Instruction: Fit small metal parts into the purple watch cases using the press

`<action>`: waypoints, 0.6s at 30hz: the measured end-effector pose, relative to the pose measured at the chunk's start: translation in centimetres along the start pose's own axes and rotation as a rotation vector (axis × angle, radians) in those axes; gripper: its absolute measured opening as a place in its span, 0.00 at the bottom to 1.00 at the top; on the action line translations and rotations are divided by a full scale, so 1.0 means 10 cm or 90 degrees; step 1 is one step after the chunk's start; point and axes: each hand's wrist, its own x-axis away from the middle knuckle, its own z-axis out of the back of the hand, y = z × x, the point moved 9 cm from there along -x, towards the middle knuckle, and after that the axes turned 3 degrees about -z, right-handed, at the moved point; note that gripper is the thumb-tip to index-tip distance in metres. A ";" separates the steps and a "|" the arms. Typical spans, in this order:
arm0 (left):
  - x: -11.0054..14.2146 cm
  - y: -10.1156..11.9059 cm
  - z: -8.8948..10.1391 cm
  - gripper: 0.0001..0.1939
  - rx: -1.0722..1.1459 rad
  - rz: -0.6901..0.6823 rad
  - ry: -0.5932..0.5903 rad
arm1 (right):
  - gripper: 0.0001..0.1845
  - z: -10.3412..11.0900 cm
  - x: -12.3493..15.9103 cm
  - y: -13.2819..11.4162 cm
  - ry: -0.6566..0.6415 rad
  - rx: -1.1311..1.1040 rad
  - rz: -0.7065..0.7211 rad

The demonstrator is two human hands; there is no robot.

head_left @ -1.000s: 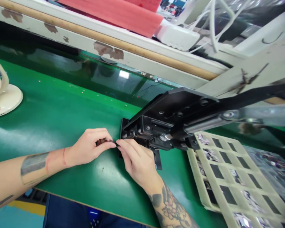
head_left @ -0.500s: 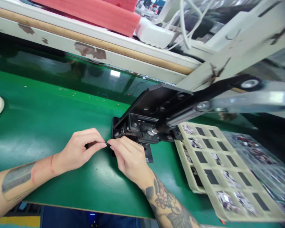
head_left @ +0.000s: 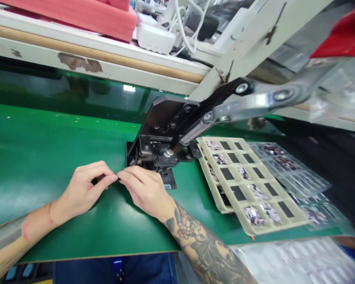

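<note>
Head view: left hand [head_left: 83, 188], right hand [head_left: 146, 190] pinched; tiny dark piece [head_left: 118, 180] between

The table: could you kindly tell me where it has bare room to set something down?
The table is bare left of the press, from the left hand back to some specks, and between the forearms down to the near edge. Right of the press it is crowded: beige trays, then clear trays.

A tiny dark piece [head_left: 118, 180] (mostly hidden) sits between both hands [head_left: 81, 191] [head_left: 146, 190].
</note>
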 end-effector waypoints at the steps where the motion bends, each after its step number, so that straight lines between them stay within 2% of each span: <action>1: 0.00 0.00 -0.01 0.14 -0.003 0.001 -0.005 | 0.10 -0.01 0.01 -0.01 -0.002 0.008 0.002; 6: 0.00 0.00 -0.04 0.09 -0.003 -0.009 -0.022 | 0.14 -0.06 0.02 -0.07 -0.028 0.046 0.015; 9: 0.00 -0.07 0.00 0.19 -0.016 0.023 -0.011 | 0.09 -0.06 0.01 -0.07 -0.028 0.057 0.011; 11: 0.01 -0.12 0.02 0.21 -0.028 0.036 -0.011 | 0.09 -0.07 0.01 -0.04 -0.026 0.076 0.001; 15: 0.04 -0.13 0.00 0.08 -0.032 0.020 -0.019 | 0.13 -0.13 0.02 -0.01 -0.061 0.125 -0.003; 18: 0.05 -0.14 -0.02 0.12 -0.046 0.027 -0.024 | 0.12 -0.13 0.01 -0.01 -0.076 0.111 -0.007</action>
